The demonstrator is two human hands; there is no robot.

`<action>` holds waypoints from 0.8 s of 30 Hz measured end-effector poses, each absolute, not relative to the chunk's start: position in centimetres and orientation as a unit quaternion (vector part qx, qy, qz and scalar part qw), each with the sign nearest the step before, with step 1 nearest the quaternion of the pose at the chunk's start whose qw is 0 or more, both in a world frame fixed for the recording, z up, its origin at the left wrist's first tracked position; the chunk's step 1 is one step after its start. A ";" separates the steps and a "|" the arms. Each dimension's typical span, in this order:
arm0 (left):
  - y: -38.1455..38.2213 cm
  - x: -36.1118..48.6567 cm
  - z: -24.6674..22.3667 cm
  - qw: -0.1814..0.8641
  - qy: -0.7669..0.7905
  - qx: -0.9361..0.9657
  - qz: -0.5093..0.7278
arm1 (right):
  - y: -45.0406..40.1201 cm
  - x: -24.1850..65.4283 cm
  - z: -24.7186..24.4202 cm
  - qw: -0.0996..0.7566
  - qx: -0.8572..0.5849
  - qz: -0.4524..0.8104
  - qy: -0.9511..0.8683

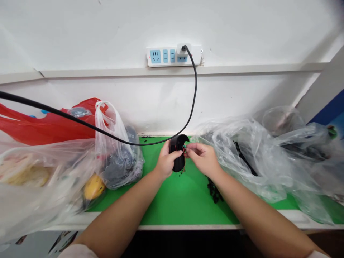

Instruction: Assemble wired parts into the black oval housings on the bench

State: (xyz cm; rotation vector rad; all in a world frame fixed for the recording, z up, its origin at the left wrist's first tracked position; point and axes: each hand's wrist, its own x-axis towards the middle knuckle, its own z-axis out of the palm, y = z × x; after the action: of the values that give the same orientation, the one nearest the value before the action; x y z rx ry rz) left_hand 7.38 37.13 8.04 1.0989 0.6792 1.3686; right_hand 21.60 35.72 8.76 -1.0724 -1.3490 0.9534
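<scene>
Over the green table top (177, 204) I see a black cylindrical housing (177, 165) with a curved cutaway at its upper end. My left hand (167, 158) is wrapped round its left side, thumb across the front. Thin red and dark wires come out of the housing and dangle below it. At its right side, my right hand (201, 154) pinches a small green circuit board (185, 146) between thumb and fingertips. The fingers partly hide the board, and the inside of the housing is too dark to make out.
A black cable (194, 96) loops from the white power strip (161, 57) across the space before the hands. Clear plastic bags (242, 161) lie at right, beside small black parts (214, 191). At left stand a white bag (120, 157), a red bag (48, 125) and a yellow toy-like object (94, 187).
</scene>
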 end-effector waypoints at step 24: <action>36.0 8.1 8.7 0.667 0.205 0.435 0.569 | 35.3 21.3 8.3 0.575 -0.407 0.060 -0.707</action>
State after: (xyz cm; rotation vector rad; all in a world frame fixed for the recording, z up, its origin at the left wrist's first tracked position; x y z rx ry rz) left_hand 8.15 35.96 8.68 0.9809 0.4629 1.2832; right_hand 21.28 35.28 8.31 -0.9523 -1.6560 0.1403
